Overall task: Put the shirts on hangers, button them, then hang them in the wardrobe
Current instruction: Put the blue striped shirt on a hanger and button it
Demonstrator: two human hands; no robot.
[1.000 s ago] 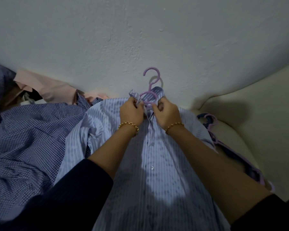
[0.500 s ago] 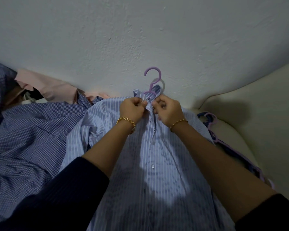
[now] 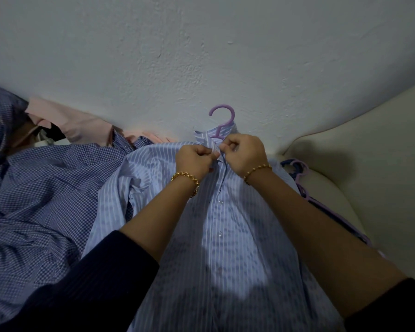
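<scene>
A light blue striped shirt (image 3: 225, 248) lies front-up before me on a purple hanger (image 3: 222, 117), whose hook sticks out past the collar against the wall. My left hand (image 3: 194, 159) pinches the left edge of the placket just below the collar. My right hand (image 3: 243, 153) pinches the right edge facing it, fingertips almost touching. The top button is hidden between my fingers. Two white buttons show lower down the front.
A blue checked shirt (image 3: 41, 195) lies crumpled on the left, with a pink shirt (image 3: 82, 124) behind it by the wall. Several spare purple and blue hangers (image 3: 300, 174) lie at the right against a cream cushioned edge (image 3: 369, 164).
Both hands have closed in on the collar opening and drawn the two placket edges together. The lower loop of the hanger is now mostly covered by the collar.
</scene>
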